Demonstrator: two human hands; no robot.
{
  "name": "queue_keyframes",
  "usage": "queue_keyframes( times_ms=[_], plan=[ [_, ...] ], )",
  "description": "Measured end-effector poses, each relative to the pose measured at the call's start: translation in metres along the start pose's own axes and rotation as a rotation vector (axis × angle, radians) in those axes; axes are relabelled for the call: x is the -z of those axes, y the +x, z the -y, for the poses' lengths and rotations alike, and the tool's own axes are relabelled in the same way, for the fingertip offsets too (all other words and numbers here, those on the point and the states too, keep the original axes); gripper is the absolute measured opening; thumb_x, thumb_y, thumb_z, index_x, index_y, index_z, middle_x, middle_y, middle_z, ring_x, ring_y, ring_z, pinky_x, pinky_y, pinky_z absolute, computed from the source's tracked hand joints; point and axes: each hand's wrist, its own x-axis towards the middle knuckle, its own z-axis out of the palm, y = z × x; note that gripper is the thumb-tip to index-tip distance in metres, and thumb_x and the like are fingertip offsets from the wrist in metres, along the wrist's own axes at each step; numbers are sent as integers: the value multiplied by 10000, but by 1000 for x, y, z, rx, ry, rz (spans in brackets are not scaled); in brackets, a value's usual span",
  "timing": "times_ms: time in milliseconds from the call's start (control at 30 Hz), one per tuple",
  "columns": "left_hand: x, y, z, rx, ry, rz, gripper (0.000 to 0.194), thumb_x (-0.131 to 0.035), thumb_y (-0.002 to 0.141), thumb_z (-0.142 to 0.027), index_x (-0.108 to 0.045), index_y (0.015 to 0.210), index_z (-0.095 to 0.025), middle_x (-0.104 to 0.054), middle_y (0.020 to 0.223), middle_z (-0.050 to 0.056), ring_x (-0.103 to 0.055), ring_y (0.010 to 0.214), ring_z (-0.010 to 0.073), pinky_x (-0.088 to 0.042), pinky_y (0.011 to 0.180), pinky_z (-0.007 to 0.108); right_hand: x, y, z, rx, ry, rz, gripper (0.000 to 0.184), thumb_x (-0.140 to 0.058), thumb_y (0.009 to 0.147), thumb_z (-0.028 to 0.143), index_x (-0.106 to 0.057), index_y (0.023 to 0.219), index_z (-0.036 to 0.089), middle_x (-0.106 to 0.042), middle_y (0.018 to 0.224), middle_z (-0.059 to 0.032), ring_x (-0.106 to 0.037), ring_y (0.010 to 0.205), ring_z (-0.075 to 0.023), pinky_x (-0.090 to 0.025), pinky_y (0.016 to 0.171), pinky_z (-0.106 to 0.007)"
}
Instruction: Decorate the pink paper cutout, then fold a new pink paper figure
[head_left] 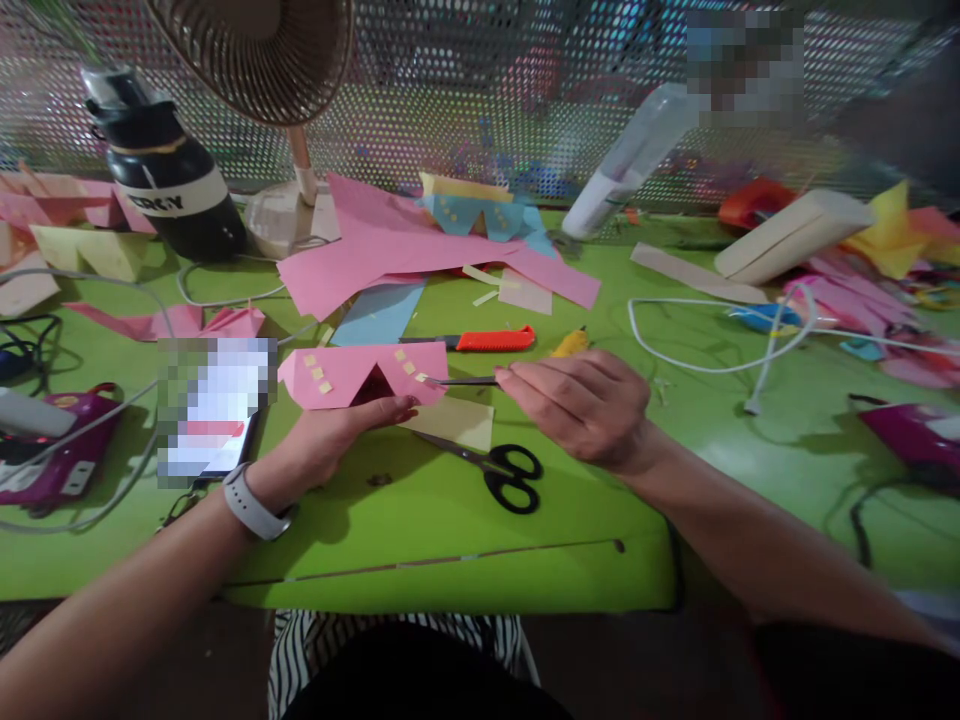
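Observation:
A pink folded paper piece (352, 372) dotted with small yellow squares lies on the green table (450, 560). My left hand (330, 440) presses flat on its lower edge, fingers stretched out. My right hand (577, 400) is closed around thin tweezers (461, 381) whose tip touches a small yellow square near the paper's right end. A pale yellow paper scrap (457, 422) lies just below the tweezers, and black scissors (499, 468) lie closed beside it, under my right hand.
An orange utility knife (487, 340), blue and pink paper sheets (390, 250), a phone (214, 410), a desk fan (277, 60), a black bottle (169, 175), white cables (720, 350) and purple glue guns (52, 450) crowd the table. Paper scraps are piled at right.

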Motion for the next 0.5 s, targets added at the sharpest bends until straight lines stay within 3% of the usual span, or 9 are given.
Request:
queue_keyframes(
  times_ms=[300,500],
  plan=[
    [2,1,4,-47,-9,29,321,-859,695,-307,-755,960,-159,-760,1046,91,-718,964,230,-552,928,351,-1,-4,3,-30,36,33,227,-614,914,114,-640,1121,204,-738,920,-20,-636,808,-138,-429,683,-294],
    [3,1,4,-37,15,16,313,-854,700,-314,-757,949,-150,-760,1051,102,-718,973,235,-550,932,345,1,0,3,6,-2,42,163,-611,916,105,-648,1050,188,-732,886,-22,-628,763,-131,-423,661,-284]
  ],
)
